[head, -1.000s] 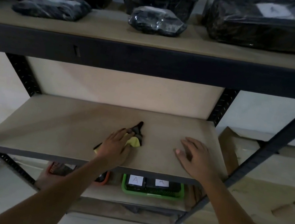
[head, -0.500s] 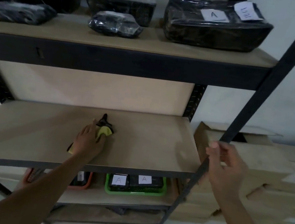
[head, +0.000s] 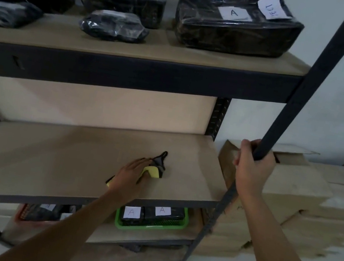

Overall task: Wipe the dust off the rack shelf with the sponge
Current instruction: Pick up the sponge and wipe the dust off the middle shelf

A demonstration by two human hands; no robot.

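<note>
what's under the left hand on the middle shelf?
The left hand presses a yellow sponge flat on the shelf. Yellow shows past the fingertips and at the wrist; the sponge's middle is covered. A dark piece sticks out beyond it.

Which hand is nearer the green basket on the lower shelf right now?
Left. The left hand presses the sponge on the shelf just above the green basket. The right hand grips the rack's front post, farther up and right.
</note>
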